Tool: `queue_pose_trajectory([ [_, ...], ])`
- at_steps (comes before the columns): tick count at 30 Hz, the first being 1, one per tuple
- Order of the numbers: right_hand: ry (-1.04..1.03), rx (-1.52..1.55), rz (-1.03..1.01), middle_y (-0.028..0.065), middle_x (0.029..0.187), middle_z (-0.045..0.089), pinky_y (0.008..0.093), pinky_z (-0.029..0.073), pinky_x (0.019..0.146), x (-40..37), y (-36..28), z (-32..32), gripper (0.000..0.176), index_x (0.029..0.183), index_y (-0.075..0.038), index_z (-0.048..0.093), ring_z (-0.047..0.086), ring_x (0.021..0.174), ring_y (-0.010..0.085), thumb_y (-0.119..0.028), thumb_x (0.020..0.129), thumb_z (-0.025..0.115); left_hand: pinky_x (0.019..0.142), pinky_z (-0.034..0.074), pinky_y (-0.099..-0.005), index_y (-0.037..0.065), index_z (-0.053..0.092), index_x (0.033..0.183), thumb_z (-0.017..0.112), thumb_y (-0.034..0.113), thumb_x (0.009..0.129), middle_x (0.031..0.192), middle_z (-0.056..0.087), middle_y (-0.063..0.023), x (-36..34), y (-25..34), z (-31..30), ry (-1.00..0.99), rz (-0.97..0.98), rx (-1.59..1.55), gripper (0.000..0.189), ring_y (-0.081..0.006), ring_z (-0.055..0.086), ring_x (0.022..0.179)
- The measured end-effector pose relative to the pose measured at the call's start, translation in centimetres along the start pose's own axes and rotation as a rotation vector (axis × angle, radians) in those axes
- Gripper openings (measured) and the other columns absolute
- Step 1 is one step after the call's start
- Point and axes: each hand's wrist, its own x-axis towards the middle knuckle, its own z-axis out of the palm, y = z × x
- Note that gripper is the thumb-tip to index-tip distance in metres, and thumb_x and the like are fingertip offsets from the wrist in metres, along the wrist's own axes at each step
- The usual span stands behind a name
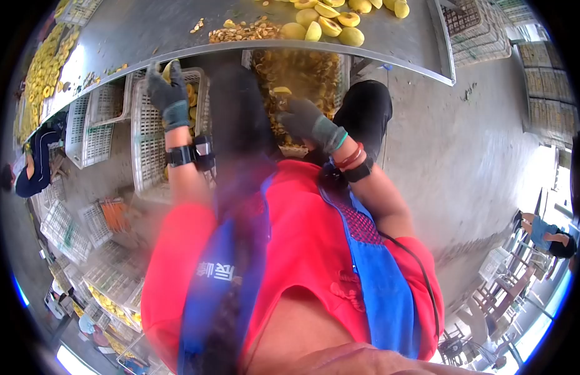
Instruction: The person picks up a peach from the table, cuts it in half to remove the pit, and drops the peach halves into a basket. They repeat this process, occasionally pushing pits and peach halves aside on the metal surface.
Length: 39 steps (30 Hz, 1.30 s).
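Observation:
My left hand (167,94), in a grey knit glove, is closed around a yellow peach half (168,72) just below the table edge, above a white crate (140,150) that contains yellow fruit pieces. Motion blurs my right hand (302,119), also gloved. At its fingertips is another yellow peach piece (281,91), apparently pinched there. Beneath that hand, between my knees, stands a crate (345,72) filled with brownish-yellow scraps. On the metal table (402,47) ahead lie whole and halved yellow peaches (330,26) beside a heap of pits (249,31).
More fruit (43,81) covers the table's far left. Nested white crates (90,134) stand at left, near a crouching person (37,162). Stacked crates (480,31) are beyond the table's right corner. Another person (546,237) is at far right, near chairs (490,312).

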Motion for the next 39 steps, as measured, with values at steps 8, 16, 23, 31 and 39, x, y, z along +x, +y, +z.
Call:
queue_pose_trajectory([
  [8,0.129,0.027,-0.017,0.0153,0.068,0.061,0.0346,0.049,0.050,1.1,1.2,-1.7,0.028,0.093,0.006,0.056,0.061,0.053,0.0189,-0.019,0.081,0.059,0.097,0.040,-0.0387,0.014,0.057,0.117,0.064,0.036,0.080,0.119,0.061,-0.0074,3.3,11.7,8.0,-0.337,0.293,-0.327,0.043,-0.0253,0.055,0.113],
  [16,0.166,0.112,-0.012,0.0136,0.065,0.060,0.0341,0.048,0.049,-0.6,0.1,-2.5,0.029,0.092,0.006,0.055,0.060,0.050,0.0192,-0.020,0.081,0.060,0.093,0.044,-0.0400,0.014,0.055,0.122,0.062,0.051,0.076,0.118,0.061,-0.0107,5.3,17.9,18.4,-1.012,0.503,0.296,0.059,-0.0292,0.057,0.109],
  [23,0.187,0.191,0.140,0.0143,0.064,0.059,0.0352,0.047,0.050,-1.0,-1.1,-3.3,0.032,0.089,0.006,0.055,0.061,0.054,0.0207,-0.024,0.080,0.062,0.087,0.046,-0.0413,0.010,0.057,0.116,0.056,0.048,0.081,0.112,0.062,-0.0150,5.8,16.1,18.4,-0.906,0.450,0.012,0.051,-0.0312,0.060,0.101],
  [31,0.210,0.137,0.086,0.0155,0.065,0.059,0.0359,0.047,0.051,-0.1,-0.5,-3.0,0.032,0.087,0.005,0.054,0.060,0.055,0.0203,-0.025,0.080,0.062,0.089,0.045,-0.0413,0.014,0.057,0.117,0.058,0.048,0.080,0.112,0.063,-0.0138,6.6,15.9,17.8,-0.918,0.511,0.061,0.050,-0.0314,0.061,0.101],
  [39,0.230,0.229,0.082,0.0153,0.065,0.060,0.0356,0.048,0.054,-0.5,-0.4,-2.8,0.031,0.089,0.004,0.055,0.061,0.057,0.0206,-0.026,0.080,0.061,0.086,0.047,-0.0414,0.012,0.057,0.116,0.065,0.046,0.074,0.113,0.062,-0.0139,6.4,18.2,17.5,-0.971,0.554,0.184,0.055,-0.0316,0.060,0.101],
])
